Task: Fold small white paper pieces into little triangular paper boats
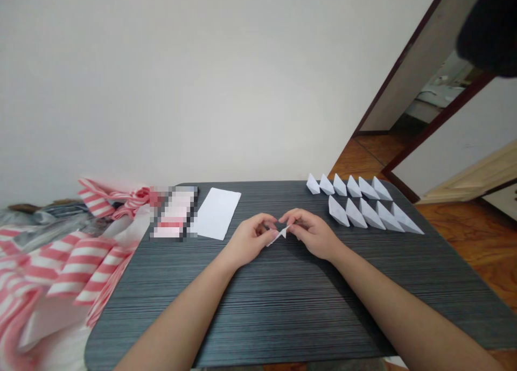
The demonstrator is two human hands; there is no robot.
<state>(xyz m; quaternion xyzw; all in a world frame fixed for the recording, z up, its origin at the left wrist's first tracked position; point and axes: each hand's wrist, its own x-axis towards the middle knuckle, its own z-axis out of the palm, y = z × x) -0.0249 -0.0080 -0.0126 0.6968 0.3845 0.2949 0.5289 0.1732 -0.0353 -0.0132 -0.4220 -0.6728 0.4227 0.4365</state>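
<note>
Between my left hand [250, 239] and my right hand [311, 232], a small piece of folded white paper [279, 236] is pinched by the fingertips of both hands, above the dark grey ribbed tabletop [258, 317]. Most of its middle is hidden by my fingers. To the right of my right hand stand two rows of several white paper boats, the far row [347, 187] and the near row [367, 215]. A flat white paper sheet [217, 213] lies left of my hands, beyond my left hand.
A pixelated pink-and-white item [175, 212] lies next to the sheet. Red-and-white striped cloth or bags [72, 268] heap past the table's left edge. A white wall [161, 80] rises behind the table; a doorway and wooden floor [456, 236] lie right.
</note>
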